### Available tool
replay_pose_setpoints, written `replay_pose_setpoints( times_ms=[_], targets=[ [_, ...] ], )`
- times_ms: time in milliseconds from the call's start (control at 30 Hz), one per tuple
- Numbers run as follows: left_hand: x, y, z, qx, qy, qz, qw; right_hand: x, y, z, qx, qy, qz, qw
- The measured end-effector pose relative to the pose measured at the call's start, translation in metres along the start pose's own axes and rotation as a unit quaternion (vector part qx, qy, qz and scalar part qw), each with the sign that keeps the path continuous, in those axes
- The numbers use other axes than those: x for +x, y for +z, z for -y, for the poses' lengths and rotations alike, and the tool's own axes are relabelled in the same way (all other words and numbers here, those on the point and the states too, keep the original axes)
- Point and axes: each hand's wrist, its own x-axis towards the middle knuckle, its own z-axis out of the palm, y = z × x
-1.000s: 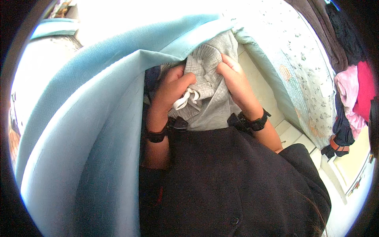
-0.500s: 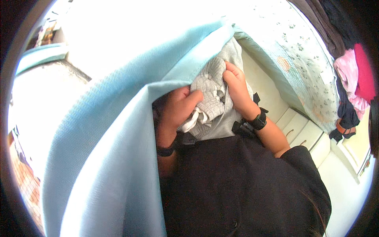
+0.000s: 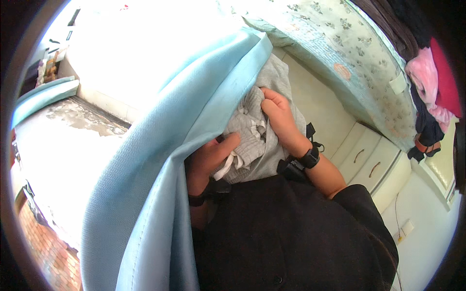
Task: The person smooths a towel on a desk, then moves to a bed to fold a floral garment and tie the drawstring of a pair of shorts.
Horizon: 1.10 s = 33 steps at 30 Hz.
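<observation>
A light grey garment [image 3: 250, 148] with a gathered, ribbed band and a white drawstring [image 3: 226, 167] lies bunched in front of my body. My right hand [image 3: 281, 119] pinches the far edge of the ribbed band between thumb and fingers. On the near-left side of the same band is my left hand [image 3: 211, 157], its thumb pressed down on the cloth. The fingers of that hand are partly hidden beneath the garment and behind a light blue curtain [image 3: 160, 136]. Smooth grey cloth spreads beyond and below the ribbed part.
The curtain hangs close along my left side. At the far right is a bed with a patterned cover [image 3: 335, 48], near white drawers [image 3: 364, 157]. Pink clothes [image 3: 422, 72] and dark ones hang at the right edge. A bright window ledge [image 3: 87, 116] lies to the left.
My view has shifted slightly, so the curtain's lower part and the drawers show differently. Both hands keep their hold on the grey garment, with little movement between them.
</observation>
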Motion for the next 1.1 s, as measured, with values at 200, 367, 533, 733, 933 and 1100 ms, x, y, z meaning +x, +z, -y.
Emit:
replay_pose_setpoints(
  times_ms=[200,367,533,733,933,1100],
  targets=[
    [-0.002,0.012,0.021,-0.157,-0.052,0.018,0.986,-0.008,-0.018,0.009,-0.119,-0.179,-0.044,0.976],
    [-0.002,0.026,0.017,-0.368,-0.158,-0.026,0.916,-0.023,-0.027,0.032,-0.359,-0.332,-0.119,0.864],
    [0.000,0.024,0.014,0.009,0.039,-0.034,0.999,-0.049,-0.013,0.051,-0.550,-0.404,0.046,0.730],
    [0.003,0.025,0.003,-0.061,0.023,-0.033,0.997,-0.052,-0.016,0.046,-0.532,-0.313,0.000,0.787],
    [0.002,0.024,0.005,-0.110,0.012,-0.039,0.993,-0.047,-0.008,0.044,-0.505,-0.234,-0.005,0.830],
    [0.003,0.026,0.006,-0.131,0.012,-0.038,0.991,-0.042,-0.010,0.039,-0.505,-0.230,-0.004,0.832]
  ],
)
